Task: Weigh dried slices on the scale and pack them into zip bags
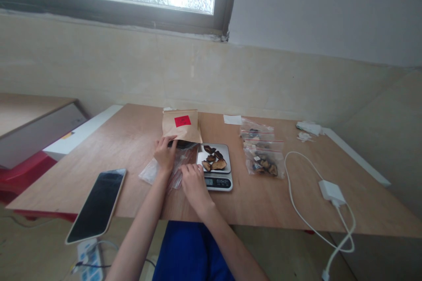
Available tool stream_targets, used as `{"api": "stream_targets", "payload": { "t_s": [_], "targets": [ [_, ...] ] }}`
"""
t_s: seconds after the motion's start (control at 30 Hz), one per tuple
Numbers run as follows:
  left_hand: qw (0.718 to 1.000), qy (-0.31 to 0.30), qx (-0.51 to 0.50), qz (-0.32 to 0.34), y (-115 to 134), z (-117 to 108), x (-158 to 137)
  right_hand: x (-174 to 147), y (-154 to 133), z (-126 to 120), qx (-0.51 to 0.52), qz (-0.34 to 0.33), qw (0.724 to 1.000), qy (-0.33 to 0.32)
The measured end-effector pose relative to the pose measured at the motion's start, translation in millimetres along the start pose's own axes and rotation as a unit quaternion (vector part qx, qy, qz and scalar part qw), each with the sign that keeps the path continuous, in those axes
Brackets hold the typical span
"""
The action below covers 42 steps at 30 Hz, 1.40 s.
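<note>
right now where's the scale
In the head view, the scale sits near centre, between the right hand and, further right, the filled clear bags.

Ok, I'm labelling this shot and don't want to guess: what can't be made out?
All in the head view:
Scale display: digits too small and blurred.
Red label: writing too small.
Paper bag: most of its inside hidden by its front.
Right hand: grip hidden by the back of the hand.
Power strip: cut off by the bottom edge.
</note>
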<state>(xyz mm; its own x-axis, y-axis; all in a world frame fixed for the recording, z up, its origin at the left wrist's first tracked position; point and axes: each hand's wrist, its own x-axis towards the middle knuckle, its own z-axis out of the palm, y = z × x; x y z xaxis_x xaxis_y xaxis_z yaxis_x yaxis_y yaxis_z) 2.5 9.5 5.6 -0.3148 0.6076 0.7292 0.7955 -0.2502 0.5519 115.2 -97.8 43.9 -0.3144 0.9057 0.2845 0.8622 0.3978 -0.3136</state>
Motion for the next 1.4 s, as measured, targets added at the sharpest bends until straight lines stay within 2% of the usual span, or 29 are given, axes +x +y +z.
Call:
{"api": "stream_targets", "payload": {
  "t_s": [0.13,0.27,0.4,0.5,0.6,0.7,0.77,0.83,0.9,1.03,1.13,1.23,1.4],
  "targets": [
    [1.000,-0.005,-0.001,-0.001,-0.3,-0.9,-0.1,0.8,7.4,-23.7,0.140,0.027,0.984,0.107],
    [1.000,-0.009,-0.003,0.000,-0.2,-1.1,0.3,14.6,45.2,-39.9,0.176,0.124,0.955,0.204],
    [1.000,-0.002,0.002,-0.003,1.0,-1.1,1.2,26.6,92.8,-42.8,0.144,0.181,0.952,0.202],
    [1.000,-0.001,0.001,-0.005,1.7,-1.4,1.5,30.8,113.3,-41.4,0.120,0.203,0.956,0.178],
    [1.000,-0.001,-0.001,-0.006,1.4,-1.3,1.3,32.5,114.9,-41.4,0.109,0.208,0.953,0.191],
    [1.000,0.003,-0.002,-0.003,0.0,-0.2,0.9,31.4,100.4,-42.1,0.108,0.186,0.934,0.285],
    [1.000,0.002,-0.004,-0.002,-1.0,0.6,0.7,29.3,84.2,-40.4,0.126,0.142,0.933,0.307],
    [1.000,-0.003,-0.007,-0.003,-1.6,1.0,0.4,27.1,65.1,-35.3,0.149,0.083,0.948,0.270],
    [1.000,-0.006,-0.011,-0.005,-1.5,0.7,0.1,26.5,45.6,-27.0,0.163,0.034,0.965,0.205],
    [1.000,0.003,-0.017,-0.004,-0.4,-1.1,-0.2,33.1,15.4,-5.0,0.161,-0.006,0.983,0.091],
    [1.000,0.022,-0.022,-0.004,-0.6,-2.2,0.2,41.2,4.8,10.8,0.159,-0.029,0.985,0.059],
    [0.999,0.038,-0.031,-0.003,-1.6,-2.7,0.6,48.2,0.8,20.7,0.157,-0.031,0.985,0.059],
    [0.997,0.064,-0.042,-0.011,-3.3,-2.6,1.4,62.4,-6.4,18.3,0.154,0.048,0.985,0.059]
  ]
}}
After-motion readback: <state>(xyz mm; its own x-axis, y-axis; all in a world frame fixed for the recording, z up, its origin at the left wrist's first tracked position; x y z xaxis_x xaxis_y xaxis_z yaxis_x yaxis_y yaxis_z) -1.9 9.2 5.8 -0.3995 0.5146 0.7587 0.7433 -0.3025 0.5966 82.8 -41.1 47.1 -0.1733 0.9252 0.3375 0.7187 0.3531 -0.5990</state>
